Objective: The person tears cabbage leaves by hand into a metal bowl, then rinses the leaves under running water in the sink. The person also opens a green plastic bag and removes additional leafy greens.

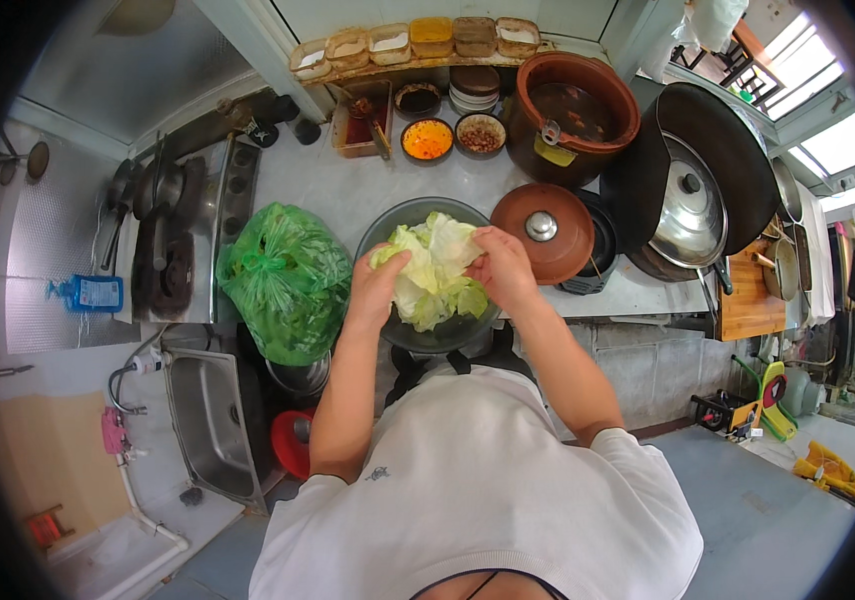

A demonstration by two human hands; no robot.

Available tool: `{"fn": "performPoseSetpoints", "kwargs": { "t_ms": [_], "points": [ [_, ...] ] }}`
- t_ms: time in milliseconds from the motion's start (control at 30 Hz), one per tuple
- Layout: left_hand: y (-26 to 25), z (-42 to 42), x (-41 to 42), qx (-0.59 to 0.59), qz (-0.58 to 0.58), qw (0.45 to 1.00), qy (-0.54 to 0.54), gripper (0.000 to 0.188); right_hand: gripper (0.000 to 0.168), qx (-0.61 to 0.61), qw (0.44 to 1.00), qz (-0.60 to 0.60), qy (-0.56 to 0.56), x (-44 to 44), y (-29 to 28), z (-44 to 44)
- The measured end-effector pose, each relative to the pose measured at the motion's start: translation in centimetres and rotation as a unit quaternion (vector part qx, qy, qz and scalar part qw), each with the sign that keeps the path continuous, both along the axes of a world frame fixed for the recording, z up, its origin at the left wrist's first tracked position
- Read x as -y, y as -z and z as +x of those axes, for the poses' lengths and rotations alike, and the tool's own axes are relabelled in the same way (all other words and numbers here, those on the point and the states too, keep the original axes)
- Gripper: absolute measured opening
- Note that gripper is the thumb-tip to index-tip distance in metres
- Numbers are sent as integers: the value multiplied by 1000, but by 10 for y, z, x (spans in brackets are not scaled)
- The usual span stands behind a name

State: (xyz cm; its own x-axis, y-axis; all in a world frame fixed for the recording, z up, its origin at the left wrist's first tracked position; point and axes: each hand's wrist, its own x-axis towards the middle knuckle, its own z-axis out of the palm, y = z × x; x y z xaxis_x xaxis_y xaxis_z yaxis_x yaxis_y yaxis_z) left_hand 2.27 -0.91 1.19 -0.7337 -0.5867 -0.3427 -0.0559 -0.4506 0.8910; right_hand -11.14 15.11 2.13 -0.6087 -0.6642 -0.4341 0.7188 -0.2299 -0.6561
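Pale green lettuce leaves (435, 262) are held between my two hands, above a wide dark grey basin (386, 225) at the counter's front edge. My left hand (376, 283) grips the leaves on their left side, thumb on top. On their right side, my right hand (504, 270) pinches them with thumb and fingers. Much of the basin's inside is hidden beneath the lettuce, so I cannot tell what else lies in it. A knotted green plastic bag (285, 285) with leafy greens inside stands just left of the basin.
Right of the basin sits a brown lid (547, 251) with a metal knob. Behind it stands a large brown clay pot (577, 112) of dark liquid. Sauce bowls (427, 140) line the back. A gas stove (202, 225) and steel sink (210, 420) are at left, a dark wok (742, 172) at right.
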Motion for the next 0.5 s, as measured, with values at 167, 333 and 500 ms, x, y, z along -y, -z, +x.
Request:
{"fn": "performPoseSetpoints", "kwargs": {
  "t_ms": [167,333,500],
  "points": [
    [-1,13,21,48,-42,998,-11,21,12,-34,999,10,42,-17,12,-25],
    [-11,11,23,102,-75,989,76,33,38,-656,684,317,-37,-20,37,-17],
    [-30,3,15,28,155,984,79,39,47,-460,868,163,-91,-5,11,12]
  ]
}}
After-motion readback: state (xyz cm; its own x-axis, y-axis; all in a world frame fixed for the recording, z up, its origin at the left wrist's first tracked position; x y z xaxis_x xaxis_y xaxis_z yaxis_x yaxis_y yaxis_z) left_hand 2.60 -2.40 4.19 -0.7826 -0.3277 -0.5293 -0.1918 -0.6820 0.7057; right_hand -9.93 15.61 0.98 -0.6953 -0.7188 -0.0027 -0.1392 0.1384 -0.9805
